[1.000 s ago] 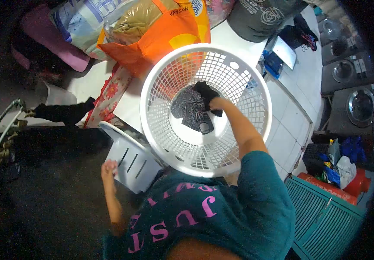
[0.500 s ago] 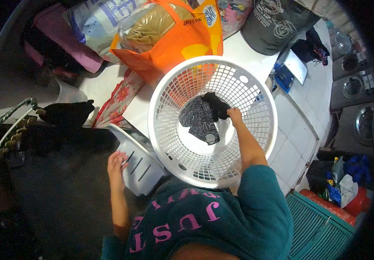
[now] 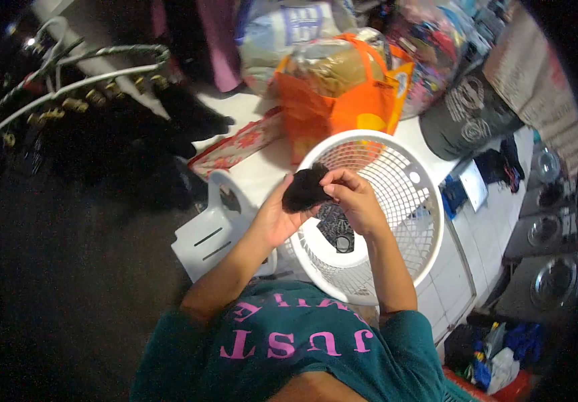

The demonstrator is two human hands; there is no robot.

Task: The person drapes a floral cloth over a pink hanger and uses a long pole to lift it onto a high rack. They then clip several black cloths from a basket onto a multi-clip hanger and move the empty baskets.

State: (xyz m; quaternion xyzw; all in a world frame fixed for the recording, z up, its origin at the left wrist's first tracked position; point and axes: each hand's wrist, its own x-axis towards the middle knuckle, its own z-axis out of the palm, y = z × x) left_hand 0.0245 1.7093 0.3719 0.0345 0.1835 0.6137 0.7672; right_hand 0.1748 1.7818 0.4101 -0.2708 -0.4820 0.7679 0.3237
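Observation:
A small black cloth garment (image 3: 305, 190) is held up over the near left side of a white laundry basket (image 3: 439, 248). My left hand (image 3: 277, 220) grips it from below, with the thumb along its edge. The fingertips of my right hand (image 3: 357, 202) pinch its right side. Its exact kind cannot be made out. Below, inside the basket, lies a dark grey patterned garment (image 3: 336, 231), partly hidden by my hands.
A grey-white plastic chair (image 3: 202, 236) stands left of the basket. Hangers with clips (image 3: 78, 87) hang at upper left. Behind are an orange bag (image 3: 332, 114), stuffed plastic bags (image 3: 295, 33) and a dark printed bin (image 3: 470, 110). Washing machines (image 3: 553, 281) line the right.
My right hand has lifted the black garment out of the basket. My left hand has come from the chair to hold it too. The view has turned leftward.

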